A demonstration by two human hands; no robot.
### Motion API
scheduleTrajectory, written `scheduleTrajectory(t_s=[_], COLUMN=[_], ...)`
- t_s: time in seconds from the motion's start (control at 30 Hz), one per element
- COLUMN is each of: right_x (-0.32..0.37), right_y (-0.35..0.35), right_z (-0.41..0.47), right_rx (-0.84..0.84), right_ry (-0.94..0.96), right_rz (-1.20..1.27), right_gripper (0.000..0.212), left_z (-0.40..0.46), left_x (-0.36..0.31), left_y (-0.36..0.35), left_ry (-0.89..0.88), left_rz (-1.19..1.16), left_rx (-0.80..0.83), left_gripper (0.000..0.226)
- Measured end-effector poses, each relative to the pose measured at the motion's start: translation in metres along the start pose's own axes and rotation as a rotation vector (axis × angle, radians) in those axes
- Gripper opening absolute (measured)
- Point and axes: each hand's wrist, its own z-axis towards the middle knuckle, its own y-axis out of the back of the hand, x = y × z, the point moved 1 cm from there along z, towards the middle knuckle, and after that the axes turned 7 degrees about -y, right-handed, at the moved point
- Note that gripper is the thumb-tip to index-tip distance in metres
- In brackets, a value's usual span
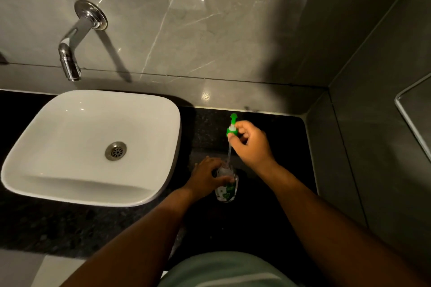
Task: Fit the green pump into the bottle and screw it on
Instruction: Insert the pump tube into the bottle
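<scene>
A small clear bottle (pixel 227 190) with a green label stands on the black counter, right of the basin. My left hand (pixel 206 176) grips it around the shoulder from the left. My right hand (pixel 250 144) holds the green pump (pixel 232 127) by its collar, above the bottle. The pump's nozzle points up and away from me. Its thin clear tube (pixel 229 152) runs down from the collar, and its lower end is at or just inside the bottle's mouth, partly hidden by my fingers.
A white square basin (pixel 161 151) sits on the black counter (pixel 279 137) to the left, under a chrome wall tap (pixel 70 53). A grey marble wall rises close behind, and a grey side wall stands at the right.
</scene>
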Motion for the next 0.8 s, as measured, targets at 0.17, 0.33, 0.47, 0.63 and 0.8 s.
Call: scheduleTrajectory(t_s=[0.17, 0.33, 0.47, 0.63, 0.8], right_x=[-0.032, -0.054, -0.055, -0.056, -0.047], right_y=[-0.018, -0.027, -0.025, -0.020, -0.023], right_z=[-0.030, -0.054, -0.050, -0.053, -0.054], right_rx=[0.132, 0.126, 0.178, 0.230, 0.227], right_ry=[-0.074, -0.161, -0.238, -0.282, -0.244], right_rz=[-0.104, -0.032, -0.006, 0.241, 0.272], right_gripper=[0.026, 0.022, 0.038, 0.061, 0.056], left_z=[-0.002, -0.006, -0.008, -0.011, -0.014], left_x=[-0.002, -0.004, 0.000, 0.005, 0.006], left_y=[-0.003, -0.006, -0.008, -0.011, -0.014], left_ry=[-0.040, -0.019, 0.012, 0.053, 0.072], left_rz=[0.025, 0.040, 0.017, 0.079, 0.120], left_rx=[-0.005, 0.016, 0.000, -0.014, -0.012], left_gripper=[0.045, 0.055, 0.057, 0.061, 0.060])
